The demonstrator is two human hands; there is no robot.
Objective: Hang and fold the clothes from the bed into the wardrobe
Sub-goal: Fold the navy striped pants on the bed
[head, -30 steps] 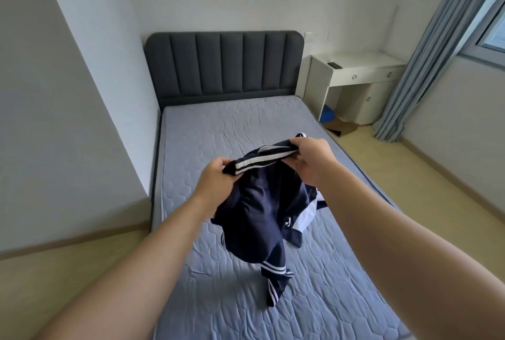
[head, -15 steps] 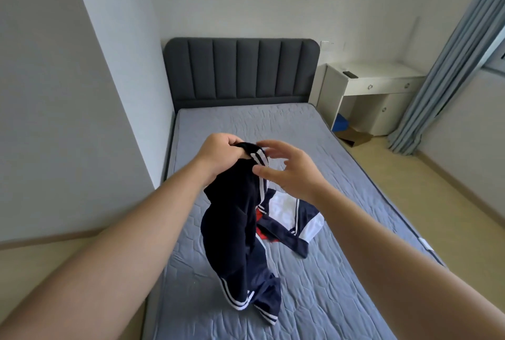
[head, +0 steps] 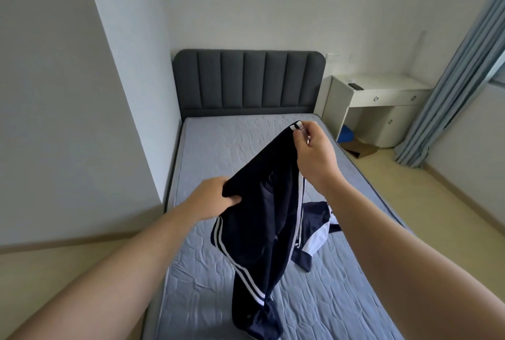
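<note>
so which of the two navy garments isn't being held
The crumpled garment with the white panel, on the mattress; the striped trousers hang from the left hand and right hand.

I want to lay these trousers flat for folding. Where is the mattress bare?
Bare: the mattress between the headboard and the held trousers, and its near left corner. Crowded: right of the trousers, where a navy-and-white garment lies.
</note>
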